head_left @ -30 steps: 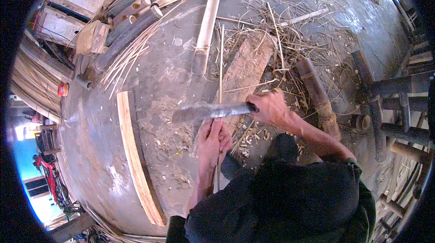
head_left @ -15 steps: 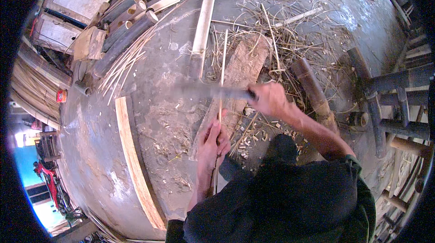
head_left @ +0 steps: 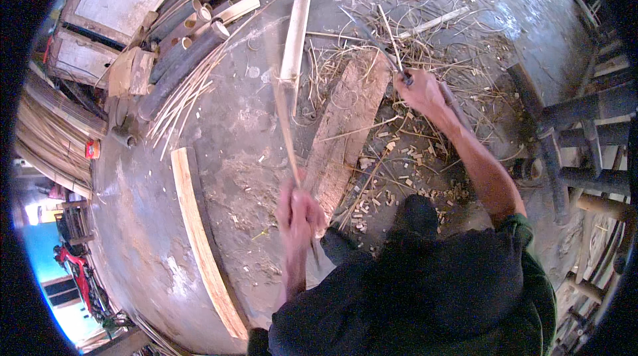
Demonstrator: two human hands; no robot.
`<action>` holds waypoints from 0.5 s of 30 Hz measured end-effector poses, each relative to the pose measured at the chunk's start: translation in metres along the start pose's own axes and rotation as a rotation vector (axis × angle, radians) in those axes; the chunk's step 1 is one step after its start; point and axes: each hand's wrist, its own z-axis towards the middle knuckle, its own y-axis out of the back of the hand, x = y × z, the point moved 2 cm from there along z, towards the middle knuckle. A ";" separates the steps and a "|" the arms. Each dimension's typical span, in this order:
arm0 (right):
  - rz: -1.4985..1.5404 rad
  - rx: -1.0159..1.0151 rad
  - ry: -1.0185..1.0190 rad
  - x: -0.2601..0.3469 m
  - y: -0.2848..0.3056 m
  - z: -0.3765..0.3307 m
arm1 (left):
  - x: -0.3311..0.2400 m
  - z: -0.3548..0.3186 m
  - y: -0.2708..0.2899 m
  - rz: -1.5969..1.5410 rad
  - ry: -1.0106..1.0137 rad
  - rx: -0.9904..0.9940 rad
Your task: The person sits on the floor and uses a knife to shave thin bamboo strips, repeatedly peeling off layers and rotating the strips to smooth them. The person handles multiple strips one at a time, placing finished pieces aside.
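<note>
Bamboo strip point(head_left: 284, 117) held upright in clenched left hand point(head_left: 300, 213).
Blade handle is gripped by closed right hand point(head_left: 417, 90), far right; strikes are best kept along the grain.

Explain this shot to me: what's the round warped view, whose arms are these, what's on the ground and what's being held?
No machine here: a person works with bare hands, and a wide fisheye camera worn on the head looks down at them. That is why the picture is round and straight edges bend near the rim. The dark shape at the bottom is the person's own body.

The left hand grips a thin bamboo strip that reaches away over the floor; it is blurred. The right hand holds a dark handle; the tool's far end is too blurred to tell.

On the concrete floor lie a worn wooden plank, a split bamboo half, a long pale slat, round bamboo poles, and loose shavings and chips.
</note>
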 end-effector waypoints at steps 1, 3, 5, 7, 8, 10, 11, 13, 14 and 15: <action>0.022 0.030 0.020 -0.006 -0.013 -0.007 | -0.002 0.020 -0.003 0.069 -0.171 -0.043; 0.237 0.131 0.008 -0.007 -0.030 -0.030 | -0.024 0.064 -0.013 0.250 -0.374 -0.035; 0.391 0.094 0.051 0.005 -0.029 -0.054 | -0.036 0.102 -0.021 0.319 -0.459 0.034; 0.392 0.021 0.225 0.020 -0.022 -0.072 | -0.033 0.130 -0.028 0.139 -0.420 0.029; 0.427 0.007 0.280 0.024 -0.022 -0.081 | -0.027 0.139 -0.030 0.048 -0.400 0.032; 0.493 -0.024 0.310 0.028 -0.024 -0.101 | -0.011 0.148 -0.035 0.094 -0.387 0.000; 0.448 -0.061 0.394 0.026 -0.028 -0.108 | -0.003 0.151 -0.034 0.119 -0.384 -0.021; 0.404 -0.004 0.406 0.022 -0.028 -0.118 | -0.006 0.154 -0.034 0.138 -0.455 -0.074; 0.405 0.094 0.333 0.021 -0.026 -0.126 | -0.013 0.154 -0.027 0.154 -0.511 -0.098; 0.388 0.176 0.247 0.018 -0.021 -0.134 | -0.025 0.156 -0.027 0.165 -0.559 -0.108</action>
